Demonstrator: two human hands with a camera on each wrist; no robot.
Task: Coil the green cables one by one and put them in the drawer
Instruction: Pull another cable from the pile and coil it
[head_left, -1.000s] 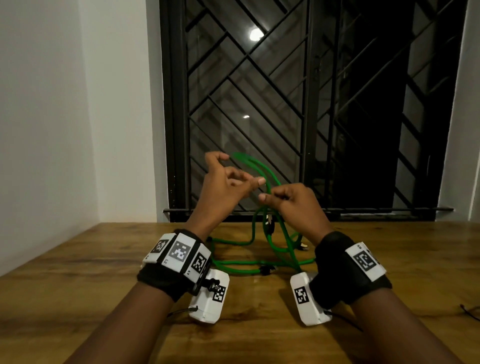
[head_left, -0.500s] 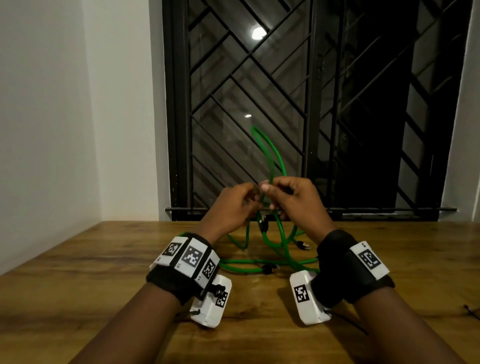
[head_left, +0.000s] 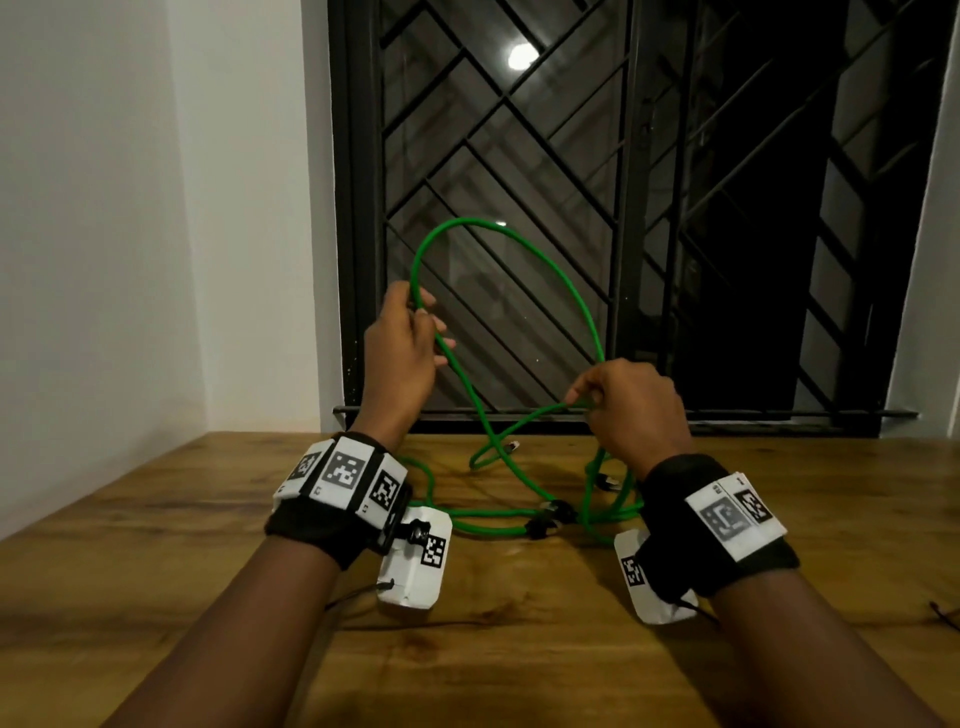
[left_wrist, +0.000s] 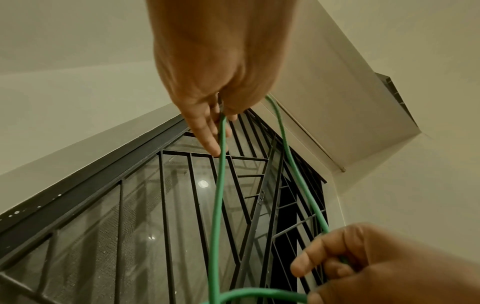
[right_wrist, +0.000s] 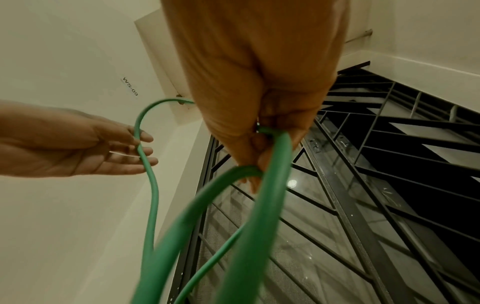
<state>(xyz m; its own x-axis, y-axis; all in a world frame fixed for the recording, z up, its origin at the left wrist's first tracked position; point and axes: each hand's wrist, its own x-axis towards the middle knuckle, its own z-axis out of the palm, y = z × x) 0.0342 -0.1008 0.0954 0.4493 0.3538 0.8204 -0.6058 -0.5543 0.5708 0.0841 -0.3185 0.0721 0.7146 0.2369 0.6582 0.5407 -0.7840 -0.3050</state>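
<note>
A green cable (head_left: 571, 291) arches in a wide loop in the air between my hands, in front of the window. My left hand (head_left: 415, 322) is raised at the left and pinches the cable between thumb and fingers (left_wrist: 205, 131), the other fingers fairly straight. Lower right, my right hand (head_left: 587, 402) grips gathered loops of the same cable (right_wrist: 249, 226) in its curled fingers. From there the cable hangs down to the table, where more green cable (head_left: 493, 527) with dark connectors lies tangled between my wrists. No drawer is in view.
The wooden table (head_left: 519, 649) runs up to a black window grille (head_left: 649, 208) at the back. A white wall (head_left: 130, 260) closes the left side. A thin dark wire end (head_left: 943, 616) shows at the table's right edge.
Half a second ago both hands met at the cable. My left hand has since moved up and to the left, pulling out a wide loop. The right hand has stayed about where it was.
</note>
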